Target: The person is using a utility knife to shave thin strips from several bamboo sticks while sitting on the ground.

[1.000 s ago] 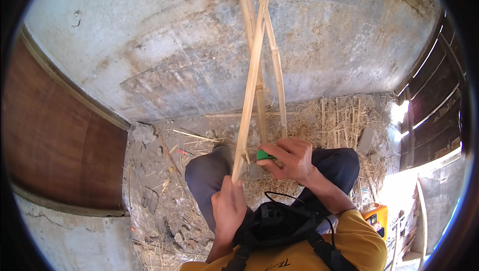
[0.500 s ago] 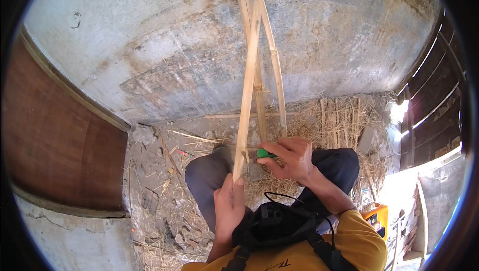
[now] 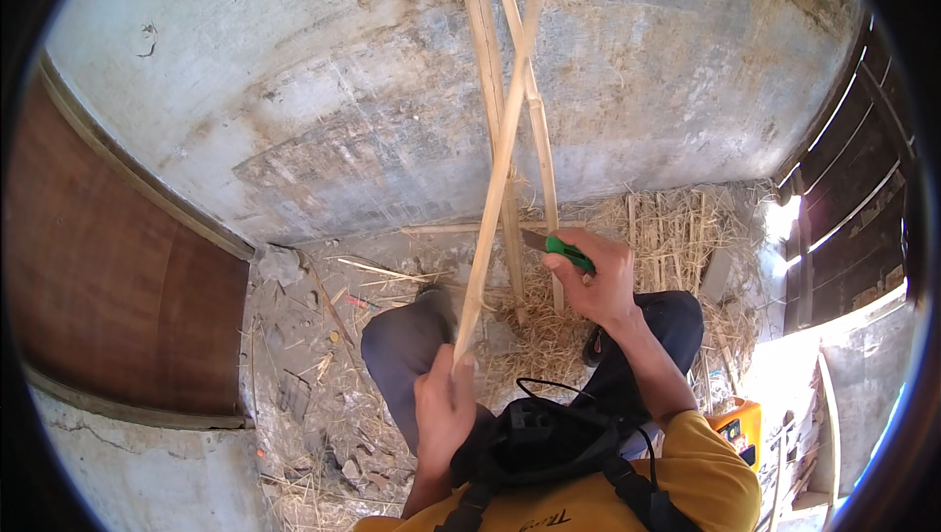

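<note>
Above the person's knees, the left hand (image 3: 443, 405) has its fingers curled tight around the lower end of a long, pale split bamboo strip (image 3: 495, 184), which slants up and across toward the rough grey concrete wall (image 3: 323, 91). The right hand (image 3: 600, 282) is closed around a green-handled knife (image 3: 557, 247), its short blade just beside the strip. Two more bamboo strips (image 3: 534, 116) lean on the wall, over dry straw (image 3: 676, 238).

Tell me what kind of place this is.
Probably a rough outdoor yard or shed corner used for hand craft: a stained concrete wall, loose straw and debris on the dirt ground, and split bamboo strips leaning on the wall.
</note>
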### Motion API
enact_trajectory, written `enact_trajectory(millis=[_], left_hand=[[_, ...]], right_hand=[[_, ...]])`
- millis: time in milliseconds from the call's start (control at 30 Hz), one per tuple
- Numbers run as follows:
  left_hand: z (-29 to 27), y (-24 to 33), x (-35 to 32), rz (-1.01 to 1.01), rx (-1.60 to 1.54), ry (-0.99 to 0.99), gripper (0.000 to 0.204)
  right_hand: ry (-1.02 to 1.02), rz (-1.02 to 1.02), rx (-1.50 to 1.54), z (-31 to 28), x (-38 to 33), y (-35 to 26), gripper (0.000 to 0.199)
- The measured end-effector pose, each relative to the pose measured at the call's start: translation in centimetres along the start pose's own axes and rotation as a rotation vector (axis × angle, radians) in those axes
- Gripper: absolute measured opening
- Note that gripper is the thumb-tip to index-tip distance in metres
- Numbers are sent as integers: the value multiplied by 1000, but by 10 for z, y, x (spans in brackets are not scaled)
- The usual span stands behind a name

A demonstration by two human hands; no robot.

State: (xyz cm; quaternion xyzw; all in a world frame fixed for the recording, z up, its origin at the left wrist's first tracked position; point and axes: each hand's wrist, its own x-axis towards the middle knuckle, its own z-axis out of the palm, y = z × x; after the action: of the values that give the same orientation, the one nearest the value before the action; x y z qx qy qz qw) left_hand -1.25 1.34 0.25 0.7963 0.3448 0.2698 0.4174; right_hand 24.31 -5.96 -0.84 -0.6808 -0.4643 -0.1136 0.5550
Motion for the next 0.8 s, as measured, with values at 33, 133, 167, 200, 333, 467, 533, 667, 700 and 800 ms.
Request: enact_trajectory(millis=[33,133,167,200,333,467,533,667,700,800], left_hand=[[1,-2,-3,-55,-83,-51,17],[3,-6,-1,-158,-271,-100,24],[3,-9,-1,-188,-314,-116,25],[3,-8,-1,-196,-309,-119,26],[11,-5,1,-185,-323,-130,23],[18,-5,0,-203,-349,-165,22],[17,-8,-1,-220,-339,-187,23],[19,-12,-1,-190,-338,-189,23],[19,-12,-1,-186,-309,-193,24],[17,-15,1,-200,-288,-222,26]], right_hand=[[-55,31,70,-1,-3,5,31],[-212,129,266,-4,-9,7,32],[-261,165,333,-5,-8,-5,32],[-310,202,399,-4,-7,-14,33],[-387,201,462,7,-10,-28,40],[-265,34,454,29,-19,-19,30],[-222,-3,423,31,-22,-17,23],[-252,3,365,26,-21,-17,15],[-261,-1,355,26,-21,-17,14],[-352,172,376,21,-20,-23,10]])
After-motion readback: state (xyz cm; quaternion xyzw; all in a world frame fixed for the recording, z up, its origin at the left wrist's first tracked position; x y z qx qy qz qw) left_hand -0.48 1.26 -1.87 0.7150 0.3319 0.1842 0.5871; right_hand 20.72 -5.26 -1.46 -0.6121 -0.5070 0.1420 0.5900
